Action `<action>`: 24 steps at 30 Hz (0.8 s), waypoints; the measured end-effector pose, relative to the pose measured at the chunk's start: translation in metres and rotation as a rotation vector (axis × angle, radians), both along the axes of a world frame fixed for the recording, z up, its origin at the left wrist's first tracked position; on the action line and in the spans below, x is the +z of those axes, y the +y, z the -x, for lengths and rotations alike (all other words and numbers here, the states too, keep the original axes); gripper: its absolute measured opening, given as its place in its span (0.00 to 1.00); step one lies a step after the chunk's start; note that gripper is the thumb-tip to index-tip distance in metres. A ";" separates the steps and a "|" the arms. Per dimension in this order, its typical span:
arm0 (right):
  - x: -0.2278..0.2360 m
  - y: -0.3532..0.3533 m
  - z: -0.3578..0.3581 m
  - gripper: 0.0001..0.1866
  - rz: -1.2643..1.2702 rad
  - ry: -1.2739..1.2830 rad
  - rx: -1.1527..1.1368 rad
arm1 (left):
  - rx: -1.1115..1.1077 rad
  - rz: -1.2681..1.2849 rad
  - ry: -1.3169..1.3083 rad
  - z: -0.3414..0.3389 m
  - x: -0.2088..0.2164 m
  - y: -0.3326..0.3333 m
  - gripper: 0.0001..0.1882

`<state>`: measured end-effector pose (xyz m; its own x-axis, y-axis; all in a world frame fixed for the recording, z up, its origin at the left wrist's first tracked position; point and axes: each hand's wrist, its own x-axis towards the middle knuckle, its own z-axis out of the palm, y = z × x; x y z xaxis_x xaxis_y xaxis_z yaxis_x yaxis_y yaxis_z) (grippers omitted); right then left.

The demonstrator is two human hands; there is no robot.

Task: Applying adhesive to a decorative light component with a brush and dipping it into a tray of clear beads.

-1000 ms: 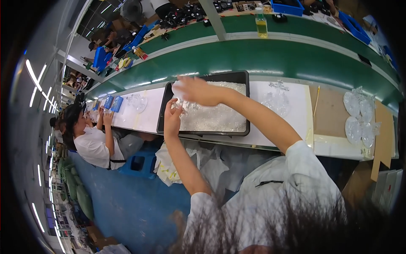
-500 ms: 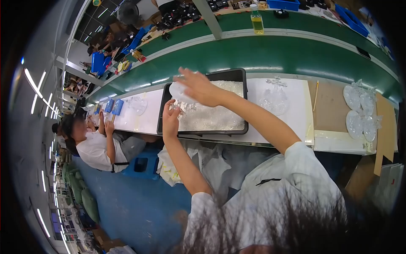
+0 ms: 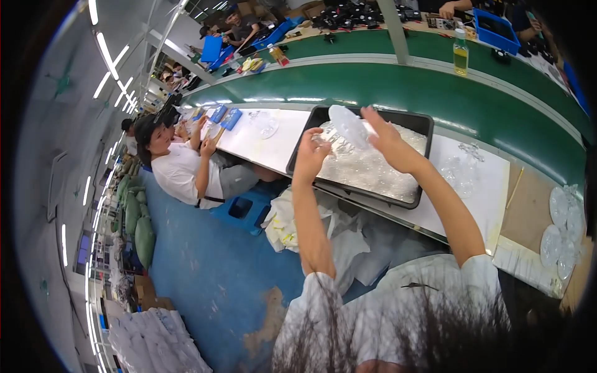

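Head: translucent oval (image 3: 348,125), glittery granules (image 3: 370,173)

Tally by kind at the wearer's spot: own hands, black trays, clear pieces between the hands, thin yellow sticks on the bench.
Own hands: 2 (left hand, right hand)
Black tray: 1
Clear piece between the hands: 1
Thin yellow stick: 1
Total: 5
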<state>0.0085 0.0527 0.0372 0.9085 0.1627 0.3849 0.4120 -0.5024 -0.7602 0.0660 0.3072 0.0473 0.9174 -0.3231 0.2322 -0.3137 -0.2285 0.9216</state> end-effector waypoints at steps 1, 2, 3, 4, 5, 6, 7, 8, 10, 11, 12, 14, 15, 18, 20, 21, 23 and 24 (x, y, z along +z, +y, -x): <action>0.001 -0.005 0.001 0.35 0.010 -0.001 -0.007 | 0.006 -0.054 -0.065 0.002 0.004 0.003 0.23; -0.001 -0.010 0.002 0.34 -0.131 -0.048 -0.044 | 0.015 -0.121 -0.157 0.008 0.013 0.000 0.22; -0.003 -0.015 0.004 0.34 -0.270 -0.095 -0.083 | 0.023 -0.186 -0.248 0.013 0.022 -0.003 0.22; -0.002 -0.020 0.007 0.31 -0.319 -0.042 -0.220 | 0.041 -0.377 -0.449 0.019 0.036 -0.009 0.22; -0.003 -0.028 0.009 0.31 -0.309 -0.031 -0.248 | 0.058 -0.562 -0.655 0.025 0.051 -0.018 0.21; -0.001 -0.031 0.008 0.28 -0.342 0.023 -0.228 | 0.078 -0.619 -0.692 0.035 0.066 -0.024 0.21; -0.001 -0.035 0.009 0.26 -0.372 0.077 -0.211 | 0.031 -0.702 -0.800 0.038 0.077 -0.029 0.21; -0.002 -0.033 0.009 0.23 -0.390 0.140 -0.171 | -0.023 -0.759 -0.863 0.039 0.085 -0.031 0.20; -0.004 -0.033 0.010 0.22 -0.434 0.191 -0.144 | -0.082 -0.809 -0.919 0.037 0.094 -0.035 0.20; -0.005 -0.033 0.011 0.21 -0.482 0.235 -0.112 | -0.126 -0.892 -1.004 0.036 0.096 -0.037 0.18; -0.005 -0.034 0.012 0.18 -0.463 0.329 -0.129 | -0.170 -0.974 -1.089 0.034 0.096 -0.039 0.17; -0.013 -0.033 0.009 0.18 -0.526 0.332 -0.130 | -0.195 -1.057 -1.185 0.029 0.094 -0.039 0.15; -0.017 -0.033 0.008 0.19 -0.592 0.330 -0.127 | -0.215 -1.145 -1.286 0.028 0.094 -0.039 0.13; -0.006 -0.034 0.010 0.24 -0.990 0.638 0.011 | -0.244 -1.236 -1.338 0.032 0.092 -0.041 0.09; -0.012 -0.030 0.008 0.26 -1.067 0.688 0.040 | -0.253 -1.214 -1.392 0.030 0.085 -0.040 0.09; -0.015 -0.027 0.006 0.28 -1.135 0.737 0.097 | -0.238 -1.209 -1.440 0.029 0.083 -0.039 0.08; -0.019 -0.027 0.003 0.26 -1.204 0.781 0.093 | -0.258 -1.216 -1.452 0.025 0.077 -0.042 0.08; -0.018 -0.025 0.003 0.23 -1.264 0.832 0.131 | -0.236 -1.207 -1.481 0.026 0.079 -0.041 0.08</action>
<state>0.0053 0.0278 0.0190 0.9367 0.2232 -0.2697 -0.3495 0.6420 -0.6824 0.0400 0.2666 0.1264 0.1492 -0.9539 0.2602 -0.6954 -0.2884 -0.6583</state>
